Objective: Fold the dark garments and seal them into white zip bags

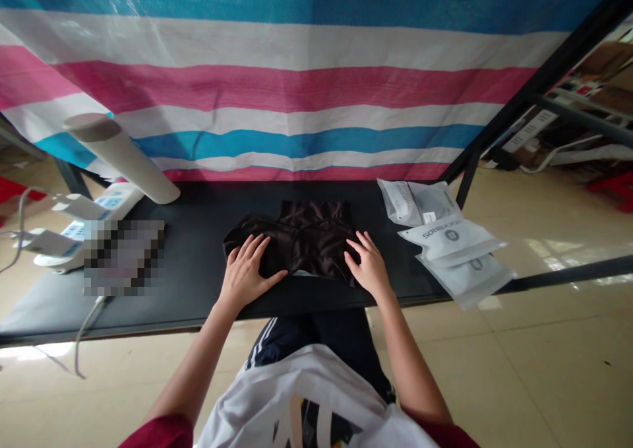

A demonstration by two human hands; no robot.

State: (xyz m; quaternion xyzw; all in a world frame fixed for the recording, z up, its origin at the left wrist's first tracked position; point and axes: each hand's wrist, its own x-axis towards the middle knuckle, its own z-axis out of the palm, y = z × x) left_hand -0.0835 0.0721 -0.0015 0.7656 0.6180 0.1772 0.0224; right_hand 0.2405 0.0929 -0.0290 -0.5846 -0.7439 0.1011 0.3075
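A dark brown satiny garment (301,240) lies flattened and folded on the black table top (198,227). My left hand (250,274) rests flat on its left part with the fingers spread. My right hand (367,266) presses lightly on its right edge, fingers apart, holding nothing. A grey zip bag (418,202) and two white printed plastic bags (451,240) lie just right of my right hand, untouched.
A tall cream tube (121,158) leans over white electrical equipment (89,217) at the table's left, beside a pixelated blurred patch (123,258). A striped tarp (297,92) hangs behind the table. A black metal frame stands at the right; a tiled floor lies below.
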